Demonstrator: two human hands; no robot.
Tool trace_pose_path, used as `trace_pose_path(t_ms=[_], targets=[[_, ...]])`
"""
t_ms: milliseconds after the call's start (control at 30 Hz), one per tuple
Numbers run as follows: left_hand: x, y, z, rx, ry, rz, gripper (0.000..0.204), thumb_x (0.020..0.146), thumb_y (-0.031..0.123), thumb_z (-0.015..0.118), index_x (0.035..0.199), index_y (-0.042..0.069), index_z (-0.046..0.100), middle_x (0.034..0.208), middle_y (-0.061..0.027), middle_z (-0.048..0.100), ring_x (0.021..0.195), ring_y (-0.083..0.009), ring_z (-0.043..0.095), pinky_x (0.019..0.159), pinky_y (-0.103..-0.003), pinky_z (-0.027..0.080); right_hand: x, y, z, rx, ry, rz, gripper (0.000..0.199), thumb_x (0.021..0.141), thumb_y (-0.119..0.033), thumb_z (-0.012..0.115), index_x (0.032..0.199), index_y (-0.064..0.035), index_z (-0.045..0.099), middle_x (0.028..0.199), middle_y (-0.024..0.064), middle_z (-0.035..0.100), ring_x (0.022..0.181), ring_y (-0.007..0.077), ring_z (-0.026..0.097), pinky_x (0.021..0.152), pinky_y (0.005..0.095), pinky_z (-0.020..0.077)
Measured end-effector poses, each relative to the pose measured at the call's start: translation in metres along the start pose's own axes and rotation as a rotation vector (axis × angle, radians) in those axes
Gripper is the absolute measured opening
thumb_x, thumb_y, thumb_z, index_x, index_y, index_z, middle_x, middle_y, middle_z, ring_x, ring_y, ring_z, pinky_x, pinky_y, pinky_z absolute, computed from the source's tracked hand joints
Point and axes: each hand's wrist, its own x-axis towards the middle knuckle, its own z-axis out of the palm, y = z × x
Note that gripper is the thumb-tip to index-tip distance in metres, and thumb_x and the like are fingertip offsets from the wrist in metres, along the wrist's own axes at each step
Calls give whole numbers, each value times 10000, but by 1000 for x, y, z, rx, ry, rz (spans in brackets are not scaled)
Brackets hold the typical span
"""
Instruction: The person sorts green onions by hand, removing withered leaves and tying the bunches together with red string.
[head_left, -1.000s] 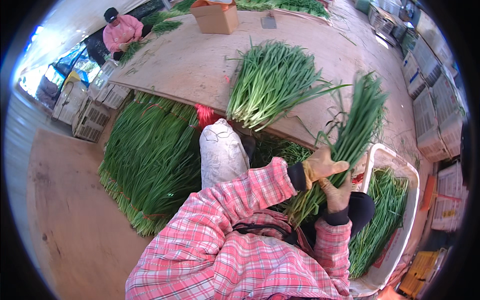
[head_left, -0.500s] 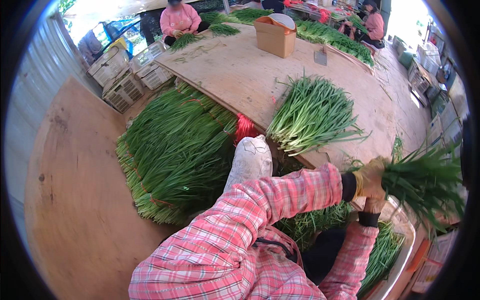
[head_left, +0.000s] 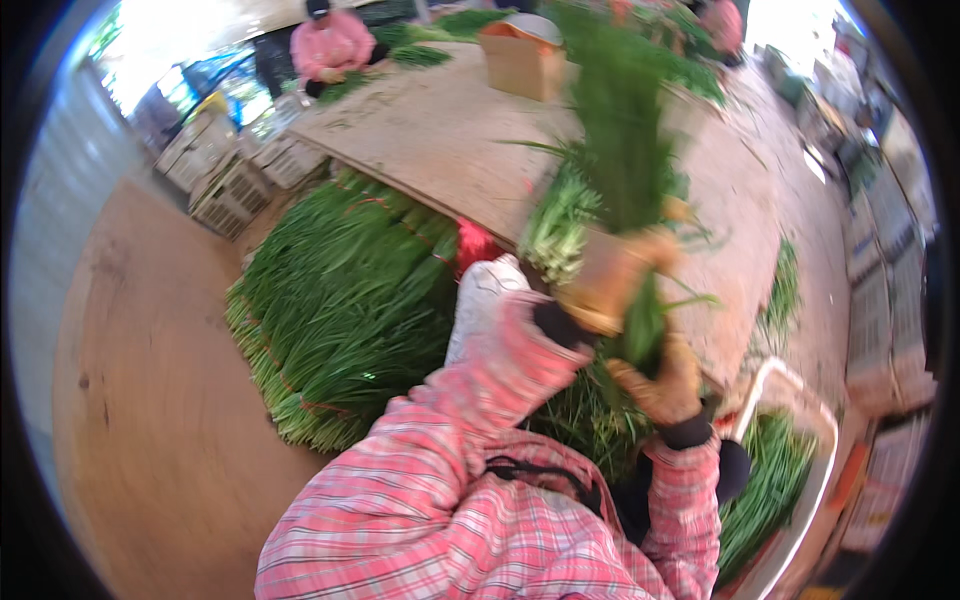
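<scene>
At upper centre of the frame, I register one sheaf of long, narrow green leaves [head_left: 620, 150], motion-blurred, upright in front of a flat, pale-brown wooden worktop [head_left: 430, 130]. The left hand [head_left: 617, 275] has its grip closed around the sheaf. Below it, the right hand [head_left: 665, 382] has thumb and fingers apart with leaves between; I cannot tell whether its grip presses them. Also count: one open brown cardboard box [head_left: 522, 66], upper centre; one white plastic crate with rounded rim [head_left: 826, 440], lower right, containing green leaves.

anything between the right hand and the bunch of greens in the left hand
Nothing visible: the right hand is right by the lower end of the held bunch, below the left hand; blur hides whether it touches.
</scene>
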Motion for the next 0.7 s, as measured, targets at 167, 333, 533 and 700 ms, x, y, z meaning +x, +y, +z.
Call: trace_pose_path(t_ms=[167, 333, 533, 700], targets=[[-47, 42, -127, -738, -11, -48, 194, 833, 156, 543, 951, 2, 533, 616, 7, 408, 569, -109, 382, 587, -259, 347, -44, 6, 50, -22, -310, -30, 733, 773, -397, 667, 1277, 48, 376, 1007, 241, 593, 944, 383, 580, 784, 404, 469], [-81, 49, -183, -722, -72, 127, 129, 880, 107, 509, 966, 13, 530, 620, 34, 385, 550, -72, 364, 592, -244, 318, -64, 1, 61, 105, -275, -44, 489, 835, -351, 621, 1119, 34, 522, 772, 188, 629, 698, 337, 639, 591, 361, 502], [-89, 51, -200, -780, -132, 228, 151, 869, 111, 518, 977, 8, 539, 576, 61, 404, 480, -50, 378, 541, -227, 332, -100, 45, 50, 50, -91, 54, 160, 811, -190, 664, 850, -36, 653, 571, 170, 562, 504, 295, 597, 461, 352, 473], [-84, 61, -201, -771, -177, 344, 123, 844, 90, 555, 946, 43, 506, 568, 71, 421, 478, -37, 421, 509, -192, 345, -113, 84, 19, -566, -266, 371, 253, 763, -258, 686, 923, -67, 641, 792, 144, 642, 703, 318, 629, 618, 371, 502]])
